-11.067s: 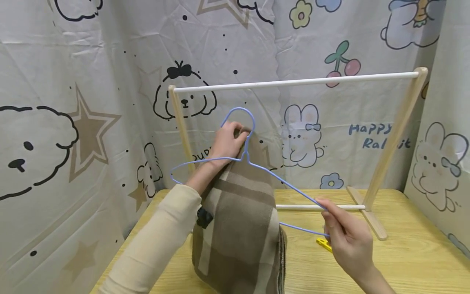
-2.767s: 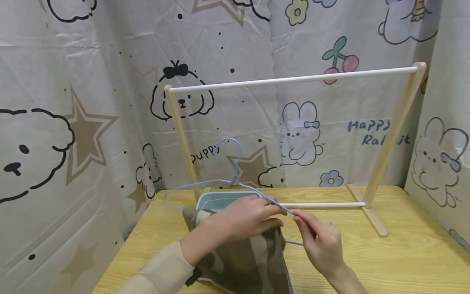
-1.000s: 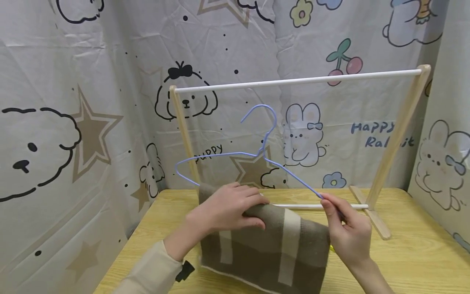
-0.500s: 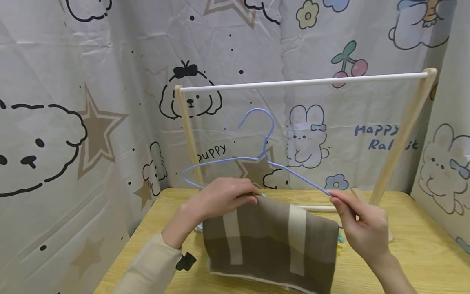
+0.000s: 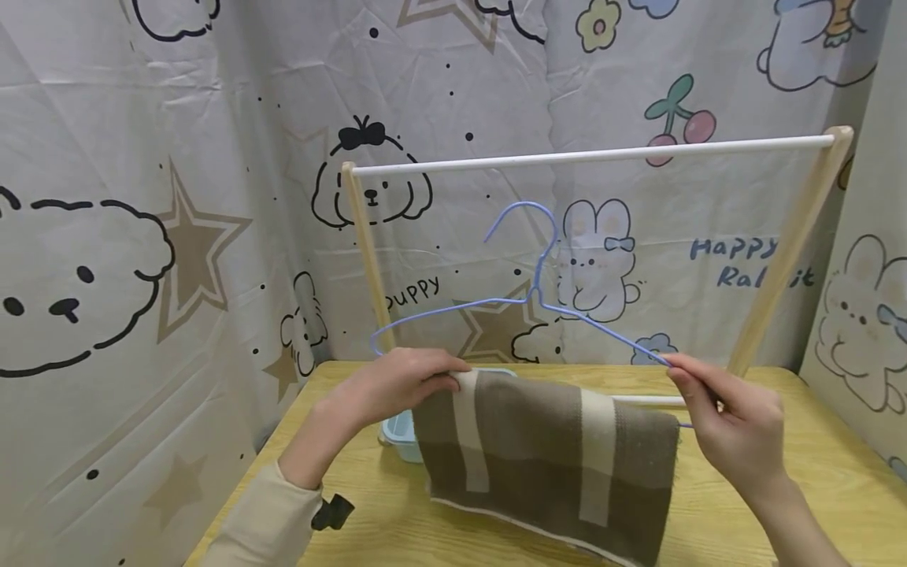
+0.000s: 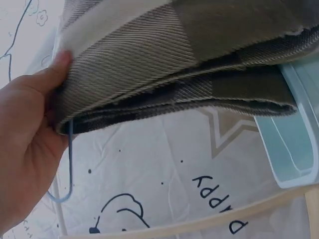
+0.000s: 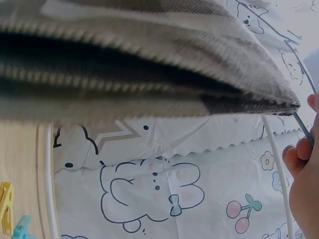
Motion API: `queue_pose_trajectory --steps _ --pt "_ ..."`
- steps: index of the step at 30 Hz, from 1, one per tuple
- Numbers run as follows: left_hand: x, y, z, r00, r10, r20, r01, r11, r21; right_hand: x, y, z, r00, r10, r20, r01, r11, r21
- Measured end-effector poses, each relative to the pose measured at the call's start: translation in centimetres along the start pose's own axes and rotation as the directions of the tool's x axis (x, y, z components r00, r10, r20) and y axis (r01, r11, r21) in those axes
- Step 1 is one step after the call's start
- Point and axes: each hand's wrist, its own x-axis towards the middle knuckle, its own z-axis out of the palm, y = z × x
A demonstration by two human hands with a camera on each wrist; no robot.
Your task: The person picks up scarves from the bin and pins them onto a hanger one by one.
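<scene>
A blue wire hanger (image 5: 595, 321) is held up in front of the rack, hook upward. My right hand (image 5: 740, 421) grips its right end, thumb and fingers curled round the wire. Over the hanger's lower bar lies a folded brown and cream plaid scarf (image 5: 531, 449), its layers hanging down. My left hand (image 5: 397, 386) pinches the scarf's top edge near its left end. In the left wrist view, the thumb lies on the scarf (image 6: 134, 59) and the fingers are behind it; a loop of hanger wire (image 6: 70, 164) shows below. The right wrist view shows the scarf's stacked edges (image 7: 149, 94).
Behind stands a rack with a white top rail (image 5: 588, 156) and wooden posts (image 5: 790, 252). A pale blue basket (image 5: 402, 437) sits on the wooden table (image 5: 340, 472), partly hidden by the scarf. Yellow (image 7: 6, 209) and teal (image 7: 22, 228) clothespins lie on the table.
Earlier the scarf hung lengthwise from my left hand at the hanger; now it lies folded and spread along the bar. Lately my left hand slid left along its top edge; the hanger shifted right.
</scene>
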Motion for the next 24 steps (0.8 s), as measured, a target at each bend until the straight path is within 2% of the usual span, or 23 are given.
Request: queue_pose_trajectory --steps 1,3,4,5,6,8,9,10,11,12,13,16,18,19,20,21,24 --pt "0.0 -0.1 0.0 1.0 0.006 -0.025 -0.006 1.0 0.007 0.1 0.0 0.0 1.0 -0.011 -0.005 0.011 1.0 -0.001" --pt "-0.1 -0.2 -0.1 0.991 0.048 -0.122 -0.043 0.998 0.044 0.2 0.1 0.0 1.0 -0.017 -0.016 0.017 1.0 -0.007" --pt "-0.1 -0.3 -0.1 0.978 0.079 -0.191 -0.068 0.996 0.066 0.1 0.3 0.0 1.0 -0.015 -0.02 0.015 1.0 -0.005" --pt "-0.1 -0.4 -0.3 0.957 0.116 -0.267 -0.094 0.991 0.096 0.1 0.4 -0.1 1.0 -0.012 -0.022 0.012 1.0 -0.003" --pt "-0.1 -0.4 -0.4 0.924 0.162 -0.347 -0.123 0.984 0.13 0.0 0.6 -0.2 1.0 -0.004 -0.024 0.004 1.0 -0.008" --pt "-0.2 -0.6 -0.7 0.834 0.242 -0.497 -0.15 0.964 0.218 -0.2 1.0 -0.5 0.999 0.016 -0.031 -0.017 1.0 -0.007" --pt "-0.2 -0.7 -0.9 0.789 0.26 -0.557 -0.138 0.958 0.252 -0.3 1.2 -0.7 0.999 0.025 -0.035 -0.025 1.0 0.0" --pt "-0.3 -0.7 -1.0 0.752 0.264 -0.604 -0.115 0.955 0.274 -0.4 1.4 -0.9 0.999 0.032 -0.038 -0.032 0.999 0.006" --pt "-0.4 -0.8 -1.2 0.726 0.257 -0.638 -0.083 0.954 0.289 -0.4 1.6 -1.0 0.998 0.038 -0.042 -0.037 0.999 0.014" --pt "-0.5 -1.0 -1.3 0.715 0.237 -0.657 -0.049 0.955 0.291 -0.4 1.8 -1.2 0.998 0.044 -0.046 -0.043 0.999 0.023" --pt "-0.7 -1.1 -1.4 0.721 0.199 -0.663 -0.016 0.962 0.271 -0.4 1.9 -1.3 0.998 0.046 -0.046 -0.044 0.998 0.037" --pt "-1.5 -1.7 -1.1 0.779 0.059 -0.624 0.026 0.992 0.125 -0.4 1.9 -1.5 0.998 0.045 -0.043 -0.042 0.998 0.052" --pt "-1.8 -2.0 -0.5 0.792 0.002 -0.611 0.006 1.0 0.012 -0.2 1.7 -1.4 0.999 0.035 -0.042 -0.033 0.998 0.046" --pt "-1.9 -2.0 -0.1 0.788 -0.015 -0.616 -0.01 0.999 -0.038 -0.1 1.7 -1.3 0.999 0.029 -0.04 -0.027 0.999 0.039" --pt "-1.9 -2.0 0.3 0.773 -0.022 -0.634 -0.034 0.997 -0.076 0.0 1.6 -1.2 0.999 0.021 -0.038 -0.02 0.999 0.032" --pt "-1.9 -2.0 0.6 0.75 -0.024 -0.661 -0.057 0.993 -0.1 0.1 1.6 -1.0 0.999 0.013 -0.034 -0.012 1.0 0.024" --pt "-1.7 -1.6 1.3 0.671 -0.035 -0.741 -0.081 0.989 -0.121 0.3 1.7 -0.6 1.0 -0.01 -0.02 0.01 1.0 0.023"
